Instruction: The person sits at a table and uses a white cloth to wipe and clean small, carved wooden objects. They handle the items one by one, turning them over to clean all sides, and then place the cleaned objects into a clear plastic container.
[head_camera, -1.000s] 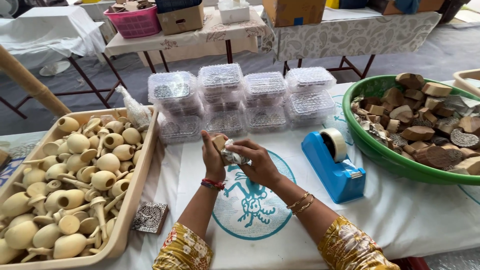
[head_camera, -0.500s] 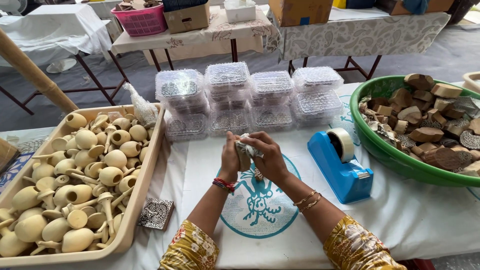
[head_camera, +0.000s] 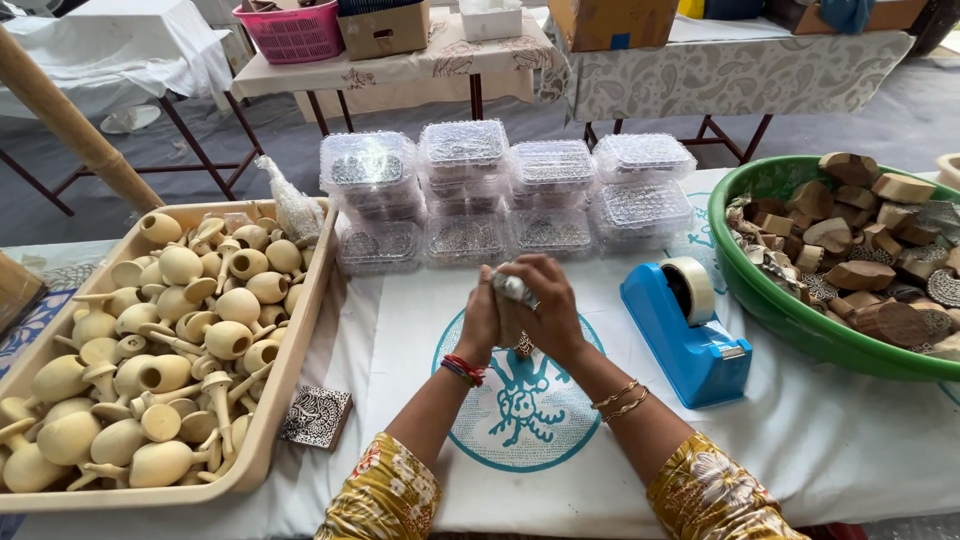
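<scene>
My left hand (head_camera: 480, 322) and my right hand (head_camera: 545, 310) are pressed together over the middle of the white cloth, both closed around a small object wrapped in clear bubble wrap (head_camera: 512, 288). Only its top and a carved bit at the bottom show between the fingers. Just to the right stands a blue tape dispenser (head_camera: 685, 330). Stacks of bubble-wrapped packages (head_camera: 505, 185) sit right behind my hands.
A beige tray (head_camera: 290, 365) full of several wooden handles lies at left, with a small carved block (head_camera: 316, 416) beside it. A green basin (head_camera: 775, 300) of carved wooden blocks is at right. Tables with boxes and a pink basket (head_camera: 295, 30) stand behind.
My hands have shifted slightly right and toward me, and closed more tightly around the wrapped object, which now shows less between the fingers.
</scene>
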